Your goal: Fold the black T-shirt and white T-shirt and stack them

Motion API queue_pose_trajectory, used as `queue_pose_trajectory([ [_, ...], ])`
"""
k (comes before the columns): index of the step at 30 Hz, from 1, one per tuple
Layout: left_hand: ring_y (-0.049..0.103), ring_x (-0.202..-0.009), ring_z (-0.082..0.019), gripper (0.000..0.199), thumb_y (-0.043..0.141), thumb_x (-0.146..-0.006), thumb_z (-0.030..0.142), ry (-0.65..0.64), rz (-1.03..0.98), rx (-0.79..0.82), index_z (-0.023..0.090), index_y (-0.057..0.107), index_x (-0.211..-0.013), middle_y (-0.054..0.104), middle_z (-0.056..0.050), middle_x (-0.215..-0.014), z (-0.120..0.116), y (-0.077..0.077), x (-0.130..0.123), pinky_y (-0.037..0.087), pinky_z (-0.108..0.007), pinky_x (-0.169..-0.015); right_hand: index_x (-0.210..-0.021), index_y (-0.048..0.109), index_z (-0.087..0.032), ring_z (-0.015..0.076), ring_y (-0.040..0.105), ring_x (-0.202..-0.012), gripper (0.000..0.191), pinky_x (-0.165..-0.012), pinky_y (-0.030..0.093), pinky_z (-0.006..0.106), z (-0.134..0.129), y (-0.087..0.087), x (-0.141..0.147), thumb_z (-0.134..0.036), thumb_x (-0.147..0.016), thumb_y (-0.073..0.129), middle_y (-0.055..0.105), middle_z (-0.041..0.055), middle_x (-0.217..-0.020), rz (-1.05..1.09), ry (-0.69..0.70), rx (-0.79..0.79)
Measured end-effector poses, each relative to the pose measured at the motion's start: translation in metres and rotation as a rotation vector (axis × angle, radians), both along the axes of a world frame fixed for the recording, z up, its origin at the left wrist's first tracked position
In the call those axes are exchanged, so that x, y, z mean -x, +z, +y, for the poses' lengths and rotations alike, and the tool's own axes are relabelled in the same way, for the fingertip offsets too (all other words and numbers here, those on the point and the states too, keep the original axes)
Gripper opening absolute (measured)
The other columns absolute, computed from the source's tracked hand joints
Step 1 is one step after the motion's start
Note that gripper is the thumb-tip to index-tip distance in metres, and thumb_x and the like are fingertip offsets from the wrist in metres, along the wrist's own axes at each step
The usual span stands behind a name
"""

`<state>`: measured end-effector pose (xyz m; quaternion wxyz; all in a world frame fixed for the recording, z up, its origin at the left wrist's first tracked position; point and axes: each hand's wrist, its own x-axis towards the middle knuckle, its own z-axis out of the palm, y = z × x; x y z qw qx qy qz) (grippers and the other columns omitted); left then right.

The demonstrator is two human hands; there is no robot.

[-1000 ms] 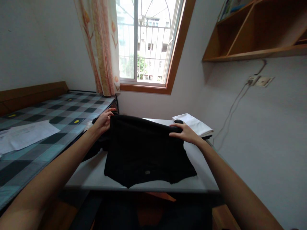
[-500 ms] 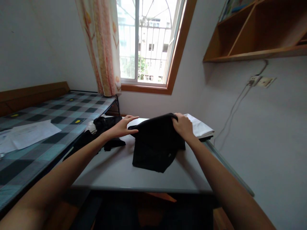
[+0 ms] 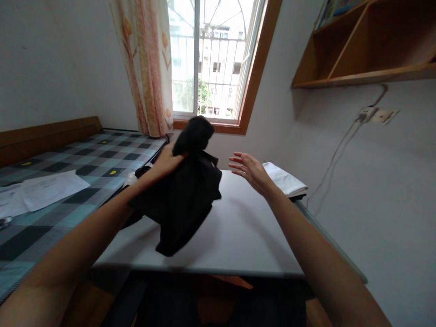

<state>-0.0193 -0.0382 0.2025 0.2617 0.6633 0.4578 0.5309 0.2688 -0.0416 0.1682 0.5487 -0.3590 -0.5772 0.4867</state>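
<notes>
A black garment (image 3: pixel 187 195) hangs in loose folds above the white table (image 3: pixel 235 231); its exact kind is hard to make out. My left hand (image 3: pixel 166 161) grips it near the top, with the fingers partly hidden behind the cloth. To the right, my right hand (image 3: pixel 250 170) is apart from the garment, its fingers stretched out and holding nothing. Beyond that hand, a folded white cloth (image 3: pixel 284 179) lies on something dark at the table's right edge. More dark clothing (image 3: pixel 132 221) shows partly behind the garment at the table's left side.
On the left stands a bed with a checked mattress (image 3: pixel 112 150) and white papers (image 3: pixel 51 193) on it. A curtain (image 3: pixel 150 68) hangs beside the window. Above right is a wooden shelf (image 3: pixel 361 77), with cables (image 3: pixel 335 159) hanging from a wall socket below.
The black garment has been lifted off the table and swung left, now in my left hand. My right hand has let go of it and its fingers have opened.
</notes>
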Motion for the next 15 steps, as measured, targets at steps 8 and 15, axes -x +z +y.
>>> queue_pose_trajectory([
  [8, 0.028, -0.134, -0.053, 0.088, 0.071, -0.068, 0.067, 0.319, 1.007, 0.058, 0.023, 0.051, -0.142, 0.039, -0.017, -0.150, 0.011, -0.009, 0.098, 0.011, -0.073, -0.107, -0.095, 0.072, -0.012, 0.0233, 0.068, -0.094, 0.030, -0.087, 0.051, 0.036, 0.043, -0.038, -0.112, -0.039, -0.086, 0.062, 0.073, 0.0156, -0.102, -0.781, -0.484, 0.039],
  [15, 0.005, -0.142, -0.057, 0.100, 0.060, -0.066, 0.080, 0.191, 1.215, 0.368, 0.041, 0.028, -0.152, 0.013, -0.009, -0.164, 0.032, -0.111, 0.112, 0.007, -0.078, -0.104, -0.137, 0.055, -0.010, 0.0326, 0.052, -0.128, 0.066, -0.101, 0.042, 0.039, 0.058, -0.080, -0.174, -0.051, -0.085, 0.060, 0.056, 0.0206, -0.138, -1.472, -0.643, 0.241],
])
